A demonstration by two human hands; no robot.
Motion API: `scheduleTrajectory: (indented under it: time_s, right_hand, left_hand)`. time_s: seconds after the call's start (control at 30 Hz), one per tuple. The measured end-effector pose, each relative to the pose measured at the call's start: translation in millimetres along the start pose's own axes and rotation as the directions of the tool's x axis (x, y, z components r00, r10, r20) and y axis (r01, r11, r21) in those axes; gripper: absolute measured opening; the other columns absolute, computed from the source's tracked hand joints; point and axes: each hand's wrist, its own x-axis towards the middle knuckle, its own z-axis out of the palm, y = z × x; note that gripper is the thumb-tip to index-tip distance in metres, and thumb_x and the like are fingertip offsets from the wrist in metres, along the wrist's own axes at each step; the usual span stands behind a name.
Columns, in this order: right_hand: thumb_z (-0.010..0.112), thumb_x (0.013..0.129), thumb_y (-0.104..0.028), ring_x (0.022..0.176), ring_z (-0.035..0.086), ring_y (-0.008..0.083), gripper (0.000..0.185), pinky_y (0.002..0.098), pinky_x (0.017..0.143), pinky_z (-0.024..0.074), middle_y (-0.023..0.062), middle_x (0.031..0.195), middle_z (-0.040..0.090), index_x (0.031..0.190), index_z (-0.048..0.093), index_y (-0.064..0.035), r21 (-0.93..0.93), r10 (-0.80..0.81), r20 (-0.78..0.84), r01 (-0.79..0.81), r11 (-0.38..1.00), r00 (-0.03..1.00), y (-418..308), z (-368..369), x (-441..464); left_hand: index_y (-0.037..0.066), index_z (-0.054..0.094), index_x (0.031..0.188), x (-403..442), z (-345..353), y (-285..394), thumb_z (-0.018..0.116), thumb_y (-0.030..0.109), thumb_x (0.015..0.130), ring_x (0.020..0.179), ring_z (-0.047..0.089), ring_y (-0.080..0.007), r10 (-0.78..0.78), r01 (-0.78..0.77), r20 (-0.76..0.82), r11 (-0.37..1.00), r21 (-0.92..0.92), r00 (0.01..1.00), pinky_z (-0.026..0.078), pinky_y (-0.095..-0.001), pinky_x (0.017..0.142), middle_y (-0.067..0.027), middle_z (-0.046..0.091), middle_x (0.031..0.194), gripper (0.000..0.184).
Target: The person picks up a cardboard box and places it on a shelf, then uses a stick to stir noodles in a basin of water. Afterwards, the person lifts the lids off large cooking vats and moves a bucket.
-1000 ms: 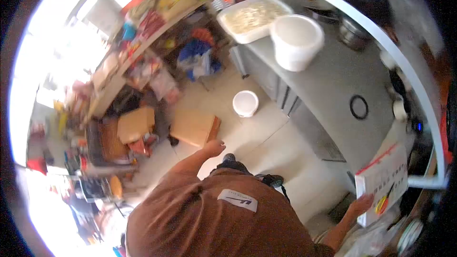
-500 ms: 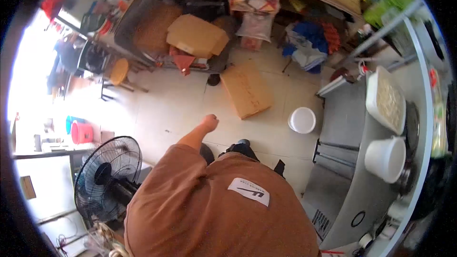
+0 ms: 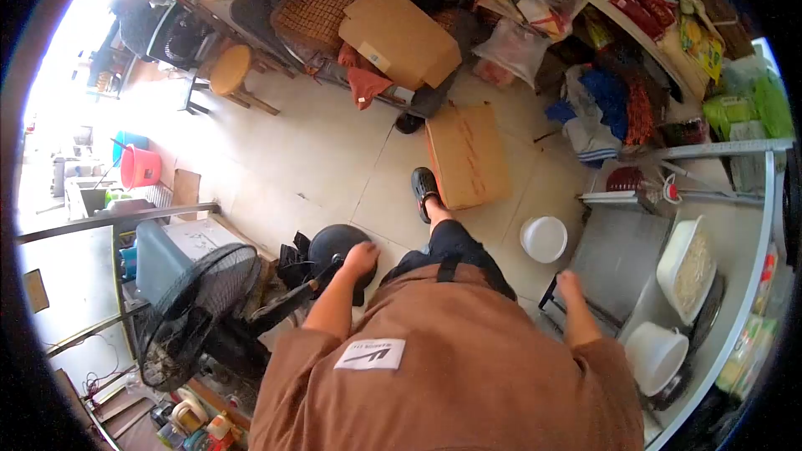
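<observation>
My left hand (image 3: 362,259) hangs at my left side, its fingers loosely curled and nothing visible in them. Below it is a round black disc (image 3: 340,252), perhaps a stool seat; I cannot tell if they touch. On my other side, my right hand (image 3: 570,285) hangs near the dark grey metal shelf (image 3: 620,255); its fingers are turned away and hidden. A closed cardboard box (image 3: 469,155) lies on the floor ahead, beside my forward foot in a black shoe (image 3: 424,184). To the box's right stands a white bucket (image 3: 544,239).
A standing fan (image 3: 200,313) is close on my left. On the right, a metal rack (image 3: 756,225) holds a white tub (image 3: 687,271) and a white pail (image 3: 657,357). Ahead are a flattened carton (image 3: 399,36) and a round wooden stool (image 3: 230,70).
My view has turned and shifted. My left hand has moved from in front of me back to my side. My right hand and a stepping foot have come into view.
</observation>
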Motion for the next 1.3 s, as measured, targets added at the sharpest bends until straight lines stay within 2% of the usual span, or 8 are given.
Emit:
scheduleTrajectory:
  time_s: [0.13,0.47,0.7,0.77,0.9,1.1,1.23,1.3]
  right_hand:
    - [0.051,0.08,-0.025,0.089,0.057,0.0382,0.023,0.0448,0.076,0.0453,0.0192,0.093,0.061,0.085,0.06,-0.0049,0.219,-0.182,0.113,0.154,0.963,0.977,-162.9,-2.3,122.2]
    - [0.056,0.081,-0.02,0.105,0.054,0.0339,0.033,0.0416,0.087,0.0443,0.0184,0.122,0.05,0.109,0.058,-0.0031,-0.298,-0.359,0.481,0.534,0.791,0.8,-438.6,113.7,434.4]
    - [0.061,0.076,-0.015,0.105,0.054,0.0299,0.039,0.0402,0.086,0.0447,0.0155,0.114,0.056,0.113,0.055,-0.0043,-0.528,-0.393,0.428,0.578,0.623,0.814,-501.8,195.8,552.6]
    - [0.064,0.073,-0.016,0.103,0.055,0.0302,0.04,0.0403,0.085,0.0451,0.0156,0.112,0.057,0.111,0.057,-0.0042,-0.552,-0.294,0.5,0.561,0.616,0.815,-505.0,217.8,577.0]
    - [0.07,0.069,-0.018,0.1,0.056,0.0308,0.042,0.0405,0.084,0.0459,0.016,0.108,0.059,0.107,0.06,-0.0039,-0.582,-0.142,0.616,0.57,0.58,0.775,-499.0,232.6,592.8]
    - [0.076,0.065,-0.024,0.088,0.06,0.0323,0.038,0.0412,0.077,0.0482,0.0174,0.096,0.063,0.095,0.065,-0.0026,-0.561,0.039,0.768,0.642,0.522,0.639,-432.6,166.0,507.8]
    - [0.064,0.074,-0.031,0.086,0.06,0.0323,0.034,0.0418,0.076,0.0481,0.0182,0.093,0.063,0.089,0.066,-0.0008,-0.444,-0.121,0.816,0.747,0.496,0.565,-371.7,87.6,407.8]
    - [0.063,0.075,-0.029,0.089,0.06,0.0331,0.033,0.0404,0.078,0.0476,0.0211,0.093,0.062,0.09,0.065,0.0002,-0.456,-0.083,0.808,0.709,0.537,0.583,-361.1,51.5,361.1]
  left_hand:
    - [0.002,0.062,0.099,-15.6,-7.8,-20.7,0.053,0.03,0.082,0.097,0.057,-0.0353,-0.226,0.219,-0.08,0.971,-0.093,0.971,0.044,-0.0403,0.084,-0.0189,0.061,0.1,0.034]
    - [-0.002,0.055,0.114,-68.2,-26.4,-22.5,0.054,0.017,0.09,0.085,0.059,-0.0141,-0.653,0.647,0.187,0.59,-0.482,0.734,0.047,-0.0277,0.074,-0.0093,0.063,0.096,0.031]
    - [-0.002,0.051,0.118,-78.1,-23.1,-17.9,0.053,0.015,0.09,0.087,0.06,-0.0172,-0.87,0.87,0.399,0.067,-0.489,0.291,0.048,-0.03,0.077,-0.0128,0.062,0.1,0.033]
    - [-0.004,0.051,0.116,-91.9,-16.4,-23.3,0.051,0.017,0.091,0.085,0.061,-0.0187,-0.825,0.883,0.393,0.242,-0.403,0.406,0.05,-0.0317,0.072,-0.0115,0.062,0.1,0.033]
    - [-0.004,0.056,0.109,-100.2,0.5,-17.5,0.052,0.017,0.09,0.079,0.059,-0.0135,-0.837,0.812,0.438,0.014,-0.584,0.329,0.047,-0.0253,0.068,-0.0077,0.062,0.086,0.029]
    - [-0.004,0.054,0.114,-60.9,-16.1,11.7,0.052,0.019,0.089,0.084,0.059,-0.0144,-0.811,0.815,0.403,0.148,-0.56,0.424,0.047,-0.0275,0.073,-0.0103,0.062,0.095,0.033]
    - [-0.003,0.053,0.115,-47.5,-28.4,36.7,0.052,0.019,0.089,0.089,0.06,-0.0165,-0.813,0.753,0.367,0.126,-0.646,0.451,0.047,-0.0291,0.078,-0.0105,0.062,0.1,0.034]
    - [-0.002,0.054,0.115,-58.8,-9.2,23.4,0.052,0.021,0.089,0.089,0.06,-0.0165,-0.723,0.64,0.28,0.283,-0.714,0.632,0.047,-0.0297,0.078,-0.0104,0.063,0.101,0.035]
